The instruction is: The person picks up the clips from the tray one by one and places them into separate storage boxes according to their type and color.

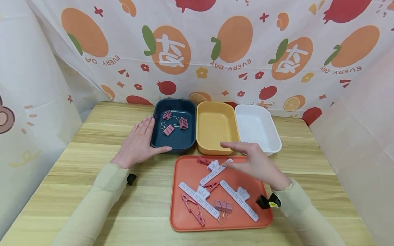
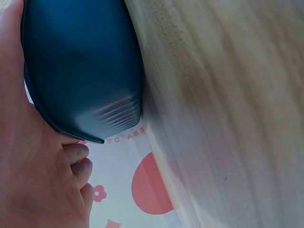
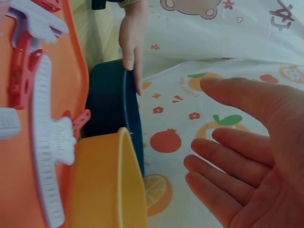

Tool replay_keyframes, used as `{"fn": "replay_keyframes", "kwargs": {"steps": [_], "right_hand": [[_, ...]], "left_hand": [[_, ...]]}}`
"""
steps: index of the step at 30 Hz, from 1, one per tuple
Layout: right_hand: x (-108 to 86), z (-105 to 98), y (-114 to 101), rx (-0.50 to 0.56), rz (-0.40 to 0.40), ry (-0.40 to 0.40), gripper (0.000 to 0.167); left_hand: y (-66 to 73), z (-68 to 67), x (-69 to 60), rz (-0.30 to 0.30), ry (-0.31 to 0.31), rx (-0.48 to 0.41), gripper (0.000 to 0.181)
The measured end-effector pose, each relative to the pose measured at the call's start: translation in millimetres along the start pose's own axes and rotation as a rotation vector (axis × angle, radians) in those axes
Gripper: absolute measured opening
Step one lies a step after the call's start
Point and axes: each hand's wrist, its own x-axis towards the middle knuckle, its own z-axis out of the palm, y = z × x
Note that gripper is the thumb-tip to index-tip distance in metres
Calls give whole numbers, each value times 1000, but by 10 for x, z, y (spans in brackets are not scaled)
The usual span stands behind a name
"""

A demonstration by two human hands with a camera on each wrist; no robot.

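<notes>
My left hand (image 1: 138, 143) rests with straight fingers along the left rim of a dark blue bin (image 1: 175, 149), its thumb at the front edge. Three pink binder clips (image 1: 168, 130) lie inside that bin. Above the back right of an orange tray (image 1: 246, 223), my right hand (image 1: 257, 162) hovers near the front of a yellow bin (image 1: 215, 135). Its fingers are parted and hold nothing in the right wrist view. On the tray lie three white ruler-shaped clips (image 1: 239, 201), a pink binder clip (image 1: 223, 206) and three red-pink clothespins (image 1: 193, 209); one is partly covered.
A white bin (image 1: 258, 130) stands right of the yellow one, the three side by side behind the tray. Everything sits on a wooden table (image 1: 138, 212). A fruit-print curtain (image 1: 197, 75) hangs right behind the bins, with white cloth on both sides.
</notes>
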Motion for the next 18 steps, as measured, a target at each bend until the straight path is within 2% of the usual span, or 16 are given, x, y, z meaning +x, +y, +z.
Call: {"fn": "replay_keyframes", "kwargs": {"steps": [5,11,18], "right_hand": [[-74,52,56,-8,24,-72,60],[-147,129,139,-21,16,-149,63],[-239,227,211,-6,99,-258,64]], "left_hand": [[-1,-6,-7,-4,-2,-3,134],[2,-14,-11,-4,-2,-4,134],[14,-17,-3,2,2,-4,134]]}}
